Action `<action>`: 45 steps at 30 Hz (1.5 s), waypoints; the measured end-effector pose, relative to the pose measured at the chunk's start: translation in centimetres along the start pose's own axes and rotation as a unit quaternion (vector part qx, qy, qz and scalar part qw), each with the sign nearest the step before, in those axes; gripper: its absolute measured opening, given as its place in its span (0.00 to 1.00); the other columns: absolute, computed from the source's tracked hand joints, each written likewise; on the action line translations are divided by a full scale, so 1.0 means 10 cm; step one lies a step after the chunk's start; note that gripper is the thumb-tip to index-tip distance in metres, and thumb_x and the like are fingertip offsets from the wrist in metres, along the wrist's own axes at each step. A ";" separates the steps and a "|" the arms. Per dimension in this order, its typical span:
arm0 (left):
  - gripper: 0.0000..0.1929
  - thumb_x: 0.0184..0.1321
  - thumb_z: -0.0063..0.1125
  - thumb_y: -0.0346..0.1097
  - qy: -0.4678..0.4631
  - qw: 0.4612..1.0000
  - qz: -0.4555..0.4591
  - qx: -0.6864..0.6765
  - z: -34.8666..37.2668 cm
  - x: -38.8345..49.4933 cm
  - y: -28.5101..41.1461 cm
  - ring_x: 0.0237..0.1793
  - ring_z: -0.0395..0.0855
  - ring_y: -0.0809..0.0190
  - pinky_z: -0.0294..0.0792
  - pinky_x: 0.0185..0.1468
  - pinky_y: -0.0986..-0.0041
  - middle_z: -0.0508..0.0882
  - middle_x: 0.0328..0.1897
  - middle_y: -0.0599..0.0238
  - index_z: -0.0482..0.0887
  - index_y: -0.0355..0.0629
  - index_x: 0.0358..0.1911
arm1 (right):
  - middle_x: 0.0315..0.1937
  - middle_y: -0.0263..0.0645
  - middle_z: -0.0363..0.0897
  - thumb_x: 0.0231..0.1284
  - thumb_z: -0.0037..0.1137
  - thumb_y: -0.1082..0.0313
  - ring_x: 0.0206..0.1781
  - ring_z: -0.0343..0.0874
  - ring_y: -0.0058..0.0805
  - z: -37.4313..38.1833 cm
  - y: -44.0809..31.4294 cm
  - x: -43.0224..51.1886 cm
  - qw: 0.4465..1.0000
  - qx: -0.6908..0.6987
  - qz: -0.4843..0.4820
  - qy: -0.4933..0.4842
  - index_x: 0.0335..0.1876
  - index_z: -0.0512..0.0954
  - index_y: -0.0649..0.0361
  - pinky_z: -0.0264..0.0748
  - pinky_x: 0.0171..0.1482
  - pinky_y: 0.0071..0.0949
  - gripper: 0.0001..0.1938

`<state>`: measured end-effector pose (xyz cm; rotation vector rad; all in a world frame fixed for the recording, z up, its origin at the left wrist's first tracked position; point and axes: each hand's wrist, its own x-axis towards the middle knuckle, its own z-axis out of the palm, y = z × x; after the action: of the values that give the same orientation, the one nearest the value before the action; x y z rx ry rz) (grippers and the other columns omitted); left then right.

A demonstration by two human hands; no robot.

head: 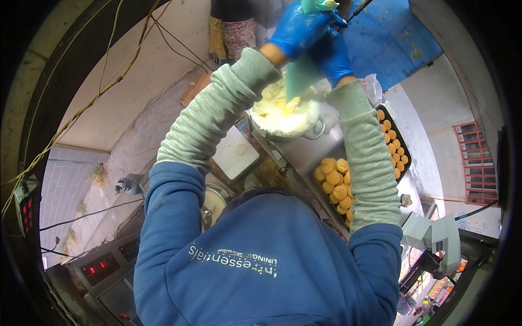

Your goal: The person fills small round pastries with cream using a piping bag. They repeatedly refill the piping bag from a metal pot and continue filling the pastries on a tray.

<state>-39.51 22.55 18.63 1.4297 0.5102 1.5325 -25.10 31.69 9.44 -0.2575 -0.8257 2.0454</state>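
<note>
Both my hands wear blue gloves and are close together at the top of the view. My left hand (301, 30) grips a green piping bag (299, 79), with pale cream showing at its upper end. Just right of and below it, my right hand (332, 55) is closed around the bag too, partly blurred and overlapped by the left. The bag's lower part hangs over a metal pot (281, 136). Pale yellow cream (281, 116) is heaped in that pot.
Round golden pastries (338, 187) fill a tray beside my right sleeve; more sit on a black tray (408, 161) beyond it. A white board (234, 153) lies below the pot. A grey scale (444, 240) stands at right, a gas cylinder (131, 185) at left.
</note>
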 end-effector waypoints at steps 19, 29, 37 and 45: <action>0.15 0.69 0.61 0.42 0.011 1.000 -0.007 -0.022 0.11 0.05 -0.09 0.41 0.86 0.66 0.73 0.41 0.78 0.89 0.40 0.63 0.81 0.40 0.52 | 0.63 0.46 0.75 0.81 0.29 0.61 0.65 0.73 0.39 -0.28 -0.03 -0.03 0.991 -0.046 -0.039 -0.121 0.65 0.70 0.64 0.65 0.71 0.39 0.20; 0.18 0.68 0.61 0.45 -0.079 0.986 -0.005 0.148 0.16 0.11 0.29 0.38 0.82 0.67 0.72 0.41 0.75 0.87 0.42 0.63 0.81 0.39 0.52 | 0.60 0.42 0.77 0.77 0.40 0.71 0.60 0.77 0.35 -0.07 -0.20 -0.31 0.914 -0.387 -0.119 0.032 0.65 0.70 0.66 0.71 0.68 0.35 0.16; 0.62 0.44 0.78 0.61 -0.122 0.921 -0.019 0.371 -0.13 -0.04 -0.10 0.76 0.64 0.48 0.59 0.76 0.61 0.66 0.75 0.36 0.53 0.35 0.77 | 0.36 0.41 0.89 0.62 0.68 0.57 0.41 0.88 0.32 0.29 -0.51 -0.78 0.783 -0.527 -0.281 0.175 0.42 0.86 0.64 0.80 0.46 0.30 0.16; 0.50 0.54 0.74 0.58 -0.194 0.908 -0.128 0.348 -0.48 -0.53 -0.56 0.76 0.63 0.50 0.58 0.77 0.62 0.67 0.76 0.47 0.61 0.43 0.76 | 0.40 0.41 0.88 0.67 0.64 0.65 0.42 0.86 0.29 0.38 -0.72 -0.92 0.818 -0.507 -0.188 0.195 0.48 0.82 0.66 0.80 0.47 0.29 0.13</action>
<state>-42.71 22.12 10.18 2.0488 1.0124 0.8354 -16.74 25.33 15.80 -0.9749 -1.4879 0.9605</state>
